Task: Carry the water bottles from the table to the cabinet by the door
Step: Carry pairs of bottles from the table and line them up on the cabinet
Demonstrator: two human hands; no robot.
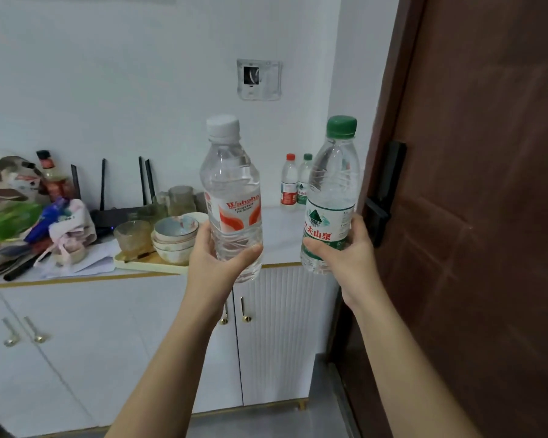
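My left hand (pixel 217 256) grips a clear water bottle with a white cap and a red-and-white label (pixel 231 184), held upright in front of the white cabinet (pixel 279 327). My right hand (pixel 348 251) grips a second upright bottle with a green cap and a green label (pixel 331 191). Both bottles hang in the air just before the cabinet's front edge. At the back right of the cabinet top stand two more bottles, one red-capped (pixel 289 180) and one green-capped (pixel 304 175), close to the wall.
A brown door (pixel 487 216) with a black handle (pixel 381 216) stands at the right. On the cabinet top sit a tray (pixel 146 263) with stacked bowls (pixel 174 235) and glass cups, a black router (pixel 121 213), and a heap of bags and packets (pixel 29 216) at the left.
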